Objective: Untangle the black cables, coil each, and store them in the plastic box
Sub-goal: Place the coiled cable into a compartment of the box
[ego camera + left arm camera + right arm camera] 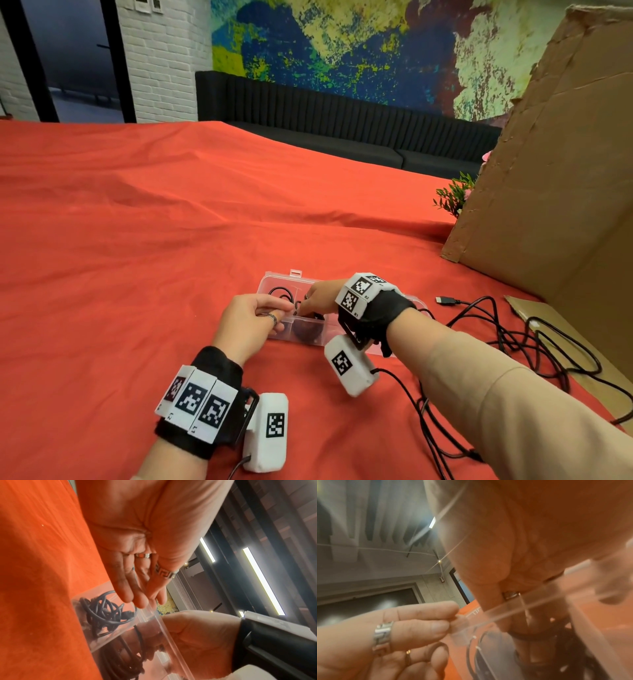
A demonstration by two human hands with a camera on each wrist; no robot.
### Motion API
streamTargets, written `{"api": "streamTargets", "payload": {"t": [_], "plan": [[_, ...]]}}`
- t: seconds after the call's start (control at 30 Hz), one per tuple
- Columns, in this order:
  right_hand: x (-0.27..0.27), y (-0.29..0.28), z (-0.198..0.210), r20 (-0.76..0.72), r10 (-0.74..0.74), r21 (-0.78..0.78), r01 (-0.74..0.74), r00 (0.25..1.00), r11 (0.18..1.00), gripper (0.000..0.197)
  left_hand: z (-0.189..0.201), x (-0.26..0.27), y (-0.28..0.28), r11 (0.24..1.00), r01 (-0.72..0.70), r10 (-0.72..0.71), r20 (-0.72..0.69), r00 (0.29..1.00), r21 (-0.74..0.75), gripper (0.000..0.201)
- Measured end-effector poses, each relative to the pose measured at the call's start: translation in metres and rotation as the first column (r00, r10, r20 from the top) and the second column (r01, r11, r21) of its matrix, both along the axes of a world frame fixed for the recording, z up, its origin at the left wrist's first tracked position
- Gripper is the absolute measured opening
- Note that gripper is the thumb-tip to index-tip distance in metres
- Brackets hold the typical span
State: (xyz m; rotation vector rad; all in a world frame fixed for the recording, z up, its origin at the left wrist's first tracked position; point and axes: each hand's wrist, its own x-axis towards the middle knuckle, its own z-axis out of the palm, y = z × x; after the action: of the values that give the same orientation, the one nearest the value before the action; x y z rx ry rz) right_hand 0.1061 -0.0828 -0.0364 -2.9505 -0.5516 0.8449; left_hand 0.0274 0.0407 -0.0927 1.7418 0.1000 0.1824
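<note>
A clear plastic box (274, 278) lies open on the red cloth with a coiled black cable (310, 329) inside. My left hand (283, 309) pinches the box's near rim (522, 605) between thumb and forefinger. My right hand (310, 298) reaches down into the box, fingers curled into a loop of black cable (530, 637). In the left wrist view a bundled cable (104, 614) sits in the far end of the box (161, 626), beside my right hand (188, 628). Another black cable (507, 339) lies loose on the right, its plug (445, 300) pointing left.
A large cardboard box (548, 171) stands at the right edge, with a small green plant (455, 195) behind its corner. The red cloth (137, 222) covers the whole table. A black sofa (342, 120) runs along the far wall.
</note>
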Motion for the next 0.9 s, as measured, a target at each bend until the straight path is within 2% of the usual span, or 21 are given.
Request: {"api": "streamTargets", "payload": {"t": [0.23,0.4,0.6,0.9], "plan": [[-0.002,-0.004,0.005,-0.019,-0.058,0.125,0.06,0.998,0.99,0.018,-0.002,0.0,0.001,1.0,0.009,-0.009,0.004,1.0,-0.003,0.037],[-0.005,-0.004,-0.004,-0.005,-0.105,0.223,0.103,0.994,0.969,0.031,-0.004,0.002,0.001,1.0,0.015,-0.015,-0.007,1.0,0.006,0.036],[0.0,-0.006,-0.009,-0.038,-0.185,0.314,0.187,0.982,0.931,0.028,-0.006,0.003,0.002,1.0,0.018,-0.018,-0.008,1.0,0.007,0.036],[-0.002,-0.002,-0.011,-0.035,-0.194,0.302,0.195,0.98,0.933,0.026,-0.006,0.003,0.002,1.0,0.018,-0.018,-0.006,1.0,0.012,0.035]]}}
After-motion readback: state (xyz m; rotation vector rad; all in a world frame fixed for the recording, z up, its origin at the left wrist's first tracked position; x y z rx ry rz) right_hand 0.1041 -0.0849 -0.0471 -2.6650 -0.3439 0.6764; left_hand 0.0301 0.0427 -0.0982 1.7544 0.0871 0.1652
